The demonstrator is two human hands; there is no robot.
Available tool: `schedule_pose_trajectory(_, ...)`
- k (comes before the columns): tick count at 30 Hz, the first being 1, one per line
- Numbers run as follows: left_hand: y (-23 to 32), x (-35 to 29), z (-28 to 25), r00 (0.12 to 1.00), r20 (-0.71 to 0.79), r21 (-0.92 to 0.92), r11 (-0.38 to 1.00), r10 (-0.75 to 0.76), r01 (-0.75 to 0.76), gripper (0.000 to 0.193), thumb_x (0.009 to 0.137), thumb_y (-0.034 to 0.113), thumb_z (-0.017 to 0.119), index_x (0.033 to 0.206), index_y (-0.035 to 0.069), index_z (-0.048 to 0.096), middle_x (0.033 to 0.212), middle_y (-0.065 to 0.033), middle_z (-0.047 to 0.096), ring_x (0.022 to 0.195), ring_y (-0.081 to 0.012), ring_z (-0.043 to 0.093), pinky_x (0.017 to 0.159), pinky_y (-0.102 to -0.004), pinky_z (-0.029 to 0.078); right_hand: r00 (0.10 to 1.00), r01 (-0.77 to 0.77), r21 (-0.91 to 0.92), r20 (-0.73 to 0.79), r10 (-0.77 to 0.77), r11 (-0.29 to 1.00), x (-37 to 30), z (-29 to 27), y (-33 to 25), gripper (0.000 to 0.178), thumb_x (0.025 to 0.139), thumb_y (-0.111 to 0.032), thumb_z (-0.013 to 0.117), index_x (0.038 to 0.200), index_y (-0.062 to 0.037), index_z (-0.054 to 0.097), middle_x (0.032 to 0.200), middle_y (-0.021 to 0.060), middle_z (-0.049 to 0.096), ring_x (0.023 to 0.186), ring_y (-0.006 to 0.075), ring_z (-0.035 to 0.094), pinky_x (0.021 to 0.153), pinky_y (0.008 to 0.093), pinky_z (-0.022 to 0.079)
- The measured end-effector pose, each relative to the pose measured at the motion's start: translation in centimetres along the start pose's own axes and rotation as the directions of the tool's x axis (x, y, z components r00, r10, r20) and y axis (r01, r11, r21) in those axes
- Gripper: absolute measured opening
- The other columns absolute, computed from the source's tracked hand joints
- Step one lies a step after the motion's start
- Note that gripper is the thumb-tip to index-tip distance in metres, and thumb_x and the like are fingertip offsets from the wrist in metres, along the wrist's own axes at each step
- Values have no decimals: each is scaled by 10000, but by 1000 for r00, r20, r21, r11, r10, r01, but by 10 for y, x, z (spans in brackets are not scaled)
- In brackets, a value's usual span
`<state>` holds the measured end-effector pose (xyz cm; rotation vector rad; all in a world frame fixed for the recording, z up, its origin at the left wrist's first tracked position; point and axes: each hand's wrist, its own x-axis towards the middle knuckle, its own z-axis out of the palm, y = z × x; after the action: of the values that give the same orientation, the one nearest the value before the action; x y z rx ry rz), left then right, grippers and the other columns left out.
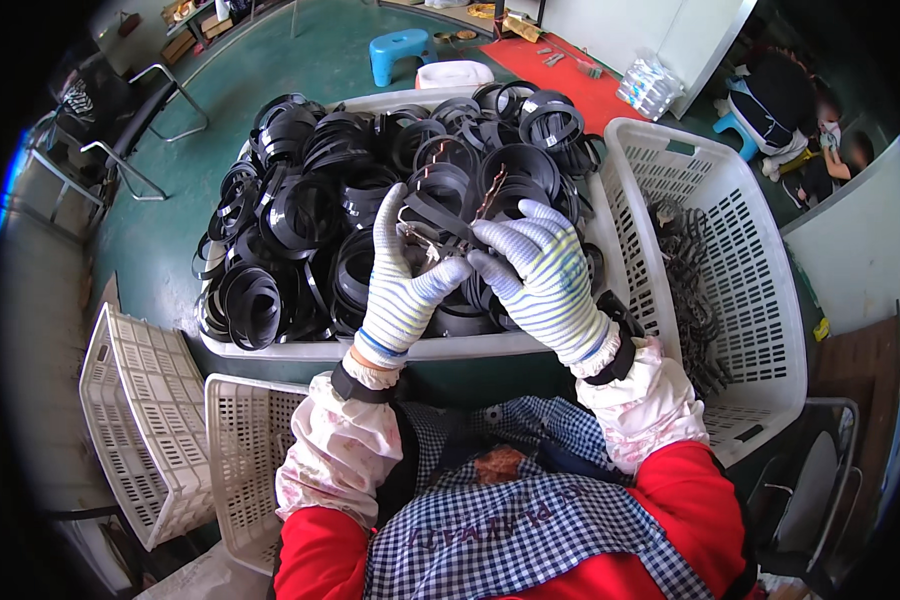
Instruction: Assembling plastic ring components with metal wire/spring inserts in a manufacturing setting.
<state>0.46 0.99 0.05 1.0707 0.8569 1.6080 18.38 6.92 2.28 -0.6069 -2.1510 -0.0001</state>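
Both my hands wear white gloves with blue stripes, raised over a heap of coiled black bands (305, 210). A flat black band (438, 214) spans the gap between them. My left hand (398, 285) curves around its left side, thumb and fingers spread in a C shape; its other fingers are partly hidden. With bent fingers, my right hand (542, 275) pinches the band's right end. Pale, torn-looking scraps (422, 240) show between the hands, with thin copper-coloured strips (492, 192) just beyond. The heap fills a wide, pale tray (460, 347) in front of me.
At my right stands a white slotted basket (745, 270) holding dark, tangled pieces (685, 270). Two more white baskets, a tilted one (145, 400) and a nearer one (245, 440), are at lower left. Beyond are a blue stool (400, 50), a chair (135, 125) and a seated person (775, 100).
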Motion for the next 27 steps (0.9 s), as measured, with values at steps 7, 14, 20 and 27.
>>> schedule_pose_trajectory(7,-1,-3,-1,1000,-3,-25,1000,0,0,1172,752,128,871,1603,204,68,1233,-76,555,1046,-150,597,853,-266,517,996,76,21,44,-77,997,-2,-6,-8,327,763,-212,779,1063,-114,695,936,13,676,889,203,636,1017,441,440)
schedule_pose_trajectory(14,12,0,-8,944,183,-361,875,-275,324,945,877,648,608,1576,151,211,1003,-118,609,536,-139,468,440,-225,330,845,-391,529,-120,522,754,7,-27,5,210,987,-154,603,1156,-55,679,1057,83,705,1019,191,651,915,376,518)
schedule_pose_trajectory(20,15,-1,-9,912,230,-527,744,-340,411,932,876,710,530,1567,155,242,1023,-183,632,530,-174,467,424,-262,336,881,-376,697,64,469,610,3,-5,24,399,942,21,559,1337,-40,556,1264,123,634,1143,220,628,950,330,517)
schedule_pose_trajectory(27,19,-6,-4,872,318,-578,653,-372,490,1039,824,752,548,1575,119,210,946,-200,613,456,-184,432,411,-287,345,983,-181,381,37,180,907,-14,28,8,296,800,-85,737,1092,-96,688,1199,107,674,1083,300,650,944,411,507)
